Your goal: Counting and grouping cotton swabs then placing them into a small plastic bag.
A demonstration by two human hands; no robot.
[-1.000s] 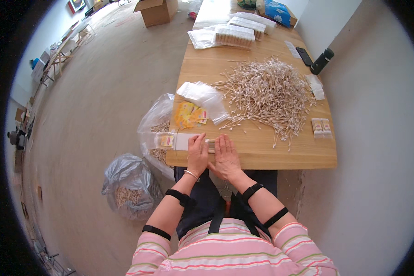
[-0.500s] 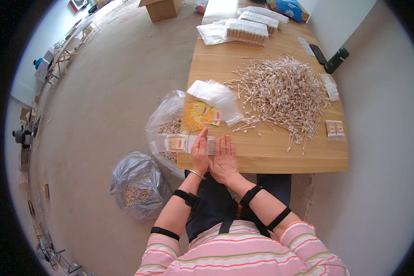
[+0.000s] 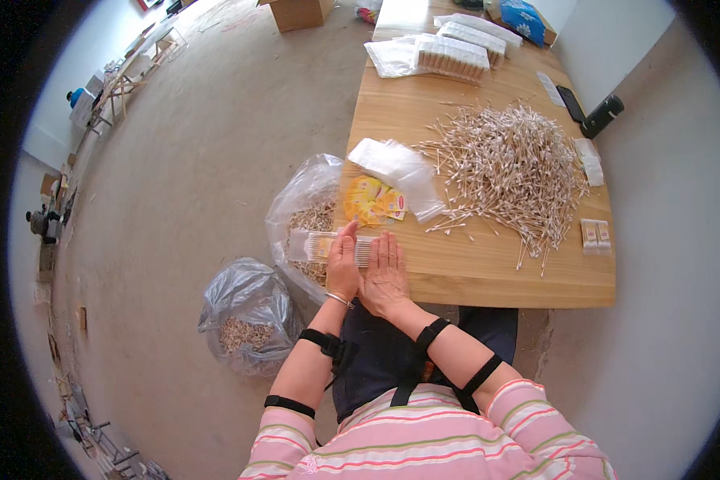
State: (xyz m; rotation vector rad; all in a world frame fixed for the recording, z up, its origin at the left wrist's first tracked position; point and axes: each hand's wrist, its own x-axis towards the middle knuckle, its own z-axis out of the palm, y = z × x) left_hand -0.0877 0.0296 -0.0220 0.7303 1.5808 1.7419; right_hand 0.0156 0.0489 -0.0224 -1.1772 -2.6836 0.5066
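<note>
A clear plastic packet (image 3: 300, 246) with a row of cotton swabs (image 3: 364, 253) and a yellow-and-white card in it lies across the table's left edge, its far left end over a bag. Across it stands my left hand (image 3: 343, 268), on edge with fingers stretched out together. My right hand (image 3: 386, 276) lies palm down beside it, fingers straight, at the right end of the swab row. Between the hands some swabs show; the left hand hides part of the packet. Just beyond are yellow cards (image 3: 368, 200) and a stack of clear empty bags (image 3: 392, 164).
A large heap of loose swabs (image 3: 512, 168) covers the table's middle right. Packed swab bundles (image 3: 452, 60) lie at the back. Small packs (image 3: 596, 236), a phone (image 3: 570, 104) and a dark bottle (image 3: 602, 117) line the right side. Two plastic bags (image 3: 304, 192) (image 3: 248, 308) of swabs stand at left.
The packet has shifted left relative to the table edge, and its card is now partly covered by my left hand. Both hands have moved slightly left over the table; the whole view has swung a little.
</note>
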